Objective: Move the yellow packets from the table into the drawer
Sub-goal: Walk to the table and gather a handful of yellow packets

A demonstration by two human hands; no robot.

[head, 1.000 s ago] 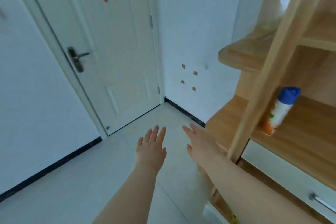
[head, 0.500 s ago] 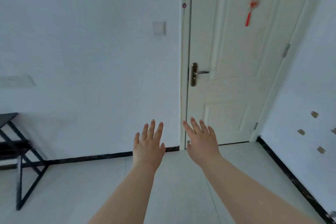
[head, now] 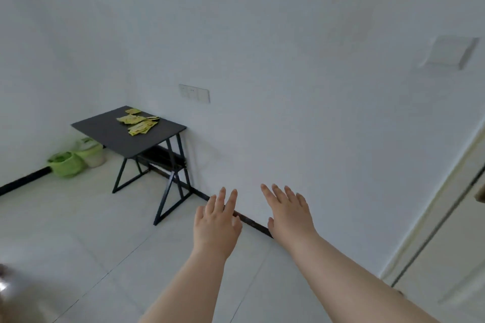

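Observation:
Several yellow packets (head: 138, 121) lie in a loose pile on the far part of a small black table (head: 110, 131) standing against the white wall at the left. My left hand (head: 216, 223) and my right hand (head: 290, 214) are stretched out in front of me, palms down, fingers spread, holding nothing. Both hands are well to the right of the table and far from it. The drawer is out of view.
Two green and white bins (head: 76, 158) stand on the floor in the corner behind the table. A wall socket plate (head: 194, 93) is above the table. A door frame (head: 443, 220) runs down the right edge. Pale floor tiles lie between me and the table.
The view has swung left, from the wooden shelf unit past the white door to the wall with the black table. My hands keep the same open pose in front of me.

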